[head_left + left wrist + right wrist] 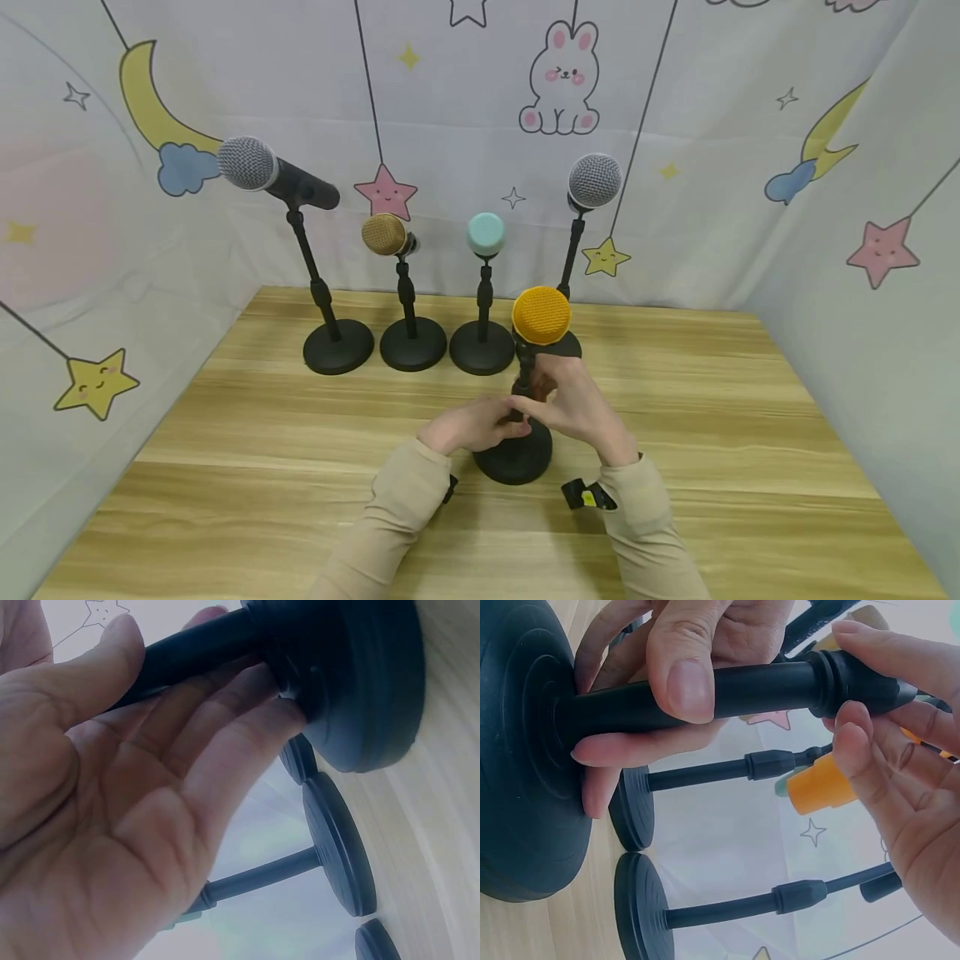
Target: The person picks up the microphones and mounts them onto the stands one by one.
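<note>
A microphone with an orange head (542, 315) sits on a black desktop stand, whose round base (513, 458) stands on the table near me. My left hand (476, 422) grips the stand's lower tube (641, 709) just above the base, thumb along one side and fingers on the other. Higher up, at the tube's tapered collar (825, 681), my right hand (573, 400) pinches with thumb and fingertips. The left wrist view shows the left palm (127, 810) behind the tube, with little fingers near the base. The right hand partly covers the upper pole.
Along the back stand more microphones on black stands: a large silver one (247, 163) at left, a gold one (385, 234), a mint one (486, 234) and another silver one (595, 181) behind the orange one. A patterned curtain (465, 108) encloses the wooden table (285, 467).
</note>
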A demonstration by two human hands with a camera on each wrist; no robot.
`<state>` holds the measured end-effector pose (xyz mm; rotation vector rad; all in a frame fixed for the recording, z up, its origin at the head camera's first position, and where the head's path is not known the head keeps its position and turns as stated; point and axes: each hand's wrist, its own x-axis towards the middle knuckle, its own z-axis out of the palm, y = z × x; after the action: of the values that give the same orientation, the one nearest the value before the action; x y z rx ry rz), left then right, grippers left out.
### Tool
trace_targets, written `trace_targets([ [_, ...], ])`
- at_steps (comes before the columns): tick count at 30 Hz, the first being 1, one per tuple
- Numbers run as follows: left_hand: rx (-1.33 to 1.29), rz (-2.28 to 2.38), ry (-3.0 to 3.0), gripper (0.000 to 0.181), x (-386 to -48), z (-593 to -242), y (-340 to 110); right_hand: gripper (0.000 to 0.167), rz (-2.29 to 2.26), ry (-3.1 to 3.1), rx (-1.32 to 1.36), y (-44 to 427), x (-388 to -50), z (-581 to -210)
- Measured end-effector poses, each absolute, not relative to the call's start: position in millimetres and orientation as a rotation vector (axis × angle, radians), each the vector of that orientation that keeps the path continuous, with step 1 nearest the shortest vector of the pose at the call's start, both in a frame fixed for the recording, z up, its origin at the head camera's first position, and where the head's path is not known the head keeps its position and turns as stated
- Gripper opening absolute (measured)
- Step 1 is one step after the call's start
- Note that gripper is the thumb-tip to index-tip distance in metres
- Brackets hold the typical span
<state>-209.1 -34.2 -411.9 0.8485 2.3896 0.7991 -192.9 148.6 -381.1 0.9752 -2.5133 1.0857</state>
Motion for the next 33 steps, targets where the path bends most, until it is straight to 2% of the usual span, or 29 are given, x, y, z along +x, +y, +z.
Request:
trace_targets([
  [4, 0.853, 0.791, 2.390, 0.019, -209.1, -411.0, -33.4, 0.024, 1.079, -2.484, 1.019, 149.4, -193.0, -381.1],
  [10, 0.857, 0.776, 2.399, 0.033, -209.8, -410.4, -33.4, 0.021, 1.045, -2.447, 1.080, 149.6, -193.6, -380.0],
  [15, 0.859, 0.774, 2.391, 0.022, -210.5, -410.7, -32.5, 0.020, 1.057, -2.446, 1.108, 151.2, -193.7, -381.1],
  [28, 0.852, 0.805, 2.365, 0.024, -211.4, -413.4, -33.8, 0.025, 1.225, -2.553, 1.143, 157.0, -196.2, -382.0],
  [33, 0.838, 0.798, 2.356, 0.023, -210.8, -413.0, -34.1, 0.026, 1.179, -2.504, 1.076, 157.4, -197.3, -384.1],
])
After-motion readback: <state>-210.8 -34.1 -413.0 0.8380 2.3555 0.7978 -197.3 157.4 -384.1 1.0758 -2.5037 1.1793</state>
